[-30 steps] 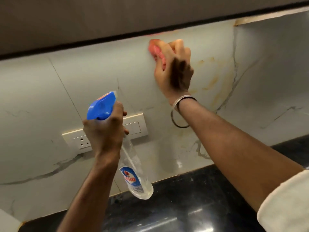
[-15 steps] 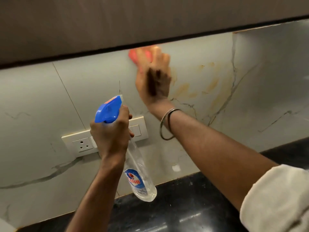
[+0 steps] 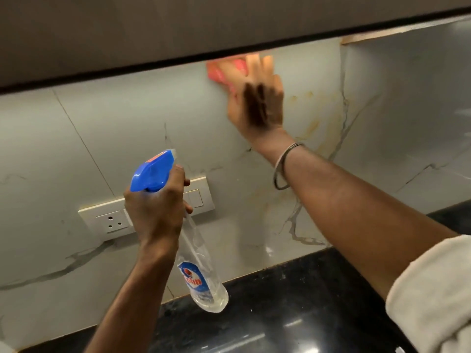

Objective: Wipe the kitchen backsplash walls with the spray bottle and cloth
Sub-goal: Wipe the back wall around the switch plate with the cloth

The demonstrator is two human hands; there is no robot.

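My right hand (image 3: pixel 257 103) presses a pink cloth (image 3: pixel 219 71) flat against the grey marble backsplash (image 3: pixel 122 123), high up just under the dark cabinet (image 3: pixel 178 26). The hand is motion-blurred and its fingers lie spread over the cloth. Yellowish stains (image 3: pixel 313 123) mark the wall to the right of that hand. My left hand (image 3: pixel 155 215) grips the neck of a clear spray bottle (image 3: pixel 204 281) with a blue trigger head (image 3: pixel 150 174), held in front of the wall with its base hanging down over the counter.
A white socket and switch plate (image 3: pixel 109 220) sits on the wall behind my left hand. The black stone countertop (image 3: pixel 280 314) runs along the bottom. A side wall panel (image 3: pixel 407 110) meets the backsplash at the right corner.
My right hand swept the cloth left along the top of the wall, then back to the right. My left hand has held the bottle in about the same place.
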